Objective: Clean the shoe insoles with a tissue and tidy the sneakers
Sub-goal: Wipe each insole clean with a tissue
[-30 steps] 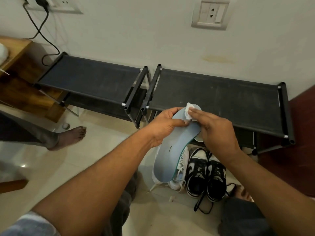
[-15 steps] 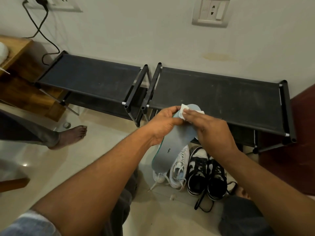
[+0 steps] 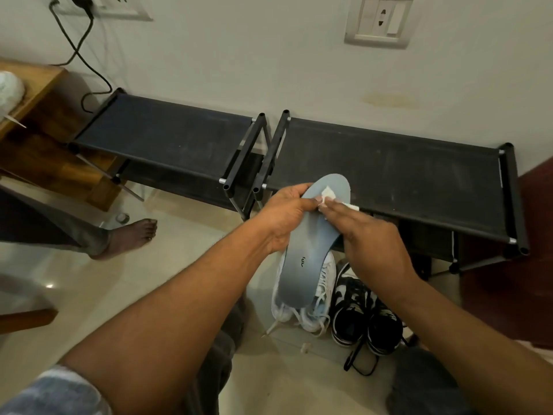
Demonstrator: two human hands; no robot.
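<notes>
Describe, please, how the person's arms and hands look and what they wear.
The left hand and right hand are bare: no gloves, rings or watch show. Both forearms are uncovered. A mottled grey-and-white sleeve shows at the left arm's upper end; no right sleeve is in view.

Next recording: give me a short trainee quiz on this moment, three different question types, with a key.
1. True or false: the left hand grips the insole by its edge.
2. The right hand presses the tissue on the insole's: A) far end, toward the shoe rack; B) near end, by the printed mark; C) underside.
3. Which pair stands further right on the floor: the white sneakers or the black-and-white sneakers?
Key: 1 true; 2 A; 3 the black-and-white sneakers.
</notes>
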